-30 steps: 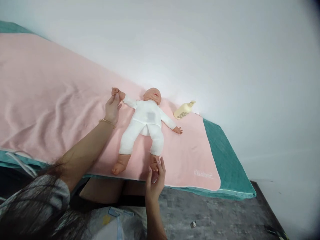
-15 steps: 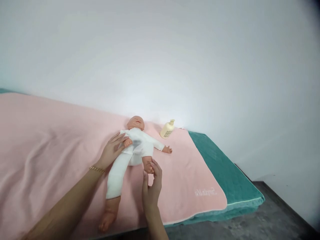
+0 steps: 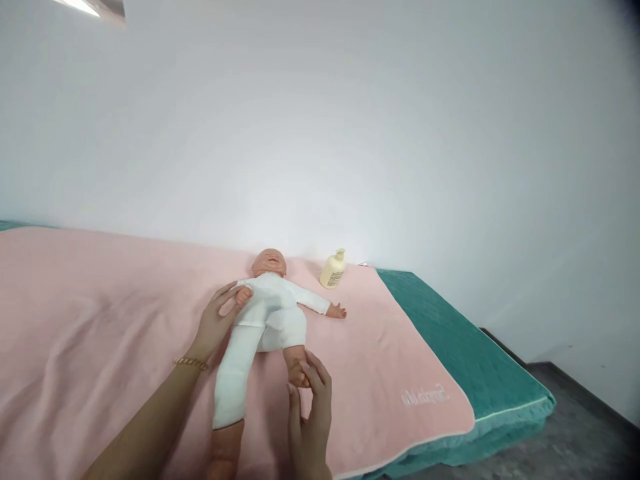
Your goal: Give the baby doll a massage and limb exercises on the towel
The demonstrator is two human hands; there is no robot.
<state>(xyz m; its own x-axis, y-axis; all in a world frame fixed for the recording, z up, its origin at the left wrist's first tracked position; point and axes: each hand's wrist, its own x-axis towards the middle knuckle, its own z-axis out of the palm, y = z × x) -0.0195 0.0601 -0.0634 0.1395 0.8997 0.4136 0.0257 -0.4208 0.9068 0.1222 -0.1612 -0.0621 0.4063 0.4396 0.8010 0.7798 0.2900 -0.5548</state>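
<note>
A baby doll (image 3: 273,290) in white fabric clothing lies on its back on a pink blanket, its head toward the wall. At the doll's left-side arm, my left hand (image 3: 216,320), with a gold bracelet on its wrist, is closed round the small hand (image 3: 244,295). My right hand (image 3: 314,407) has its thumb and fingers round the foot (image 3: 299,375) of the doll's bent right-side leg. The doll's other leg (image 3: 233,387) lies straight toward me, its foot cut off by the frame. Its other arm (image 3: 313,301) is stretched out to the right.
A cream pump bottle (image 3: 333,270) stands near the doll's head, beside the wall (image 3: 320,133). The pink blanket (image 3: 390,360) covers a green padded bed (image 3: 450,333), whose edge drops to a dark floor at the lower right.
The view has tilted upward, so everything sits lower. My left hand has drawn the doll's hand leftward, away from its body. My right hand has brought the bent leg's foot slightly toward me.
</note>
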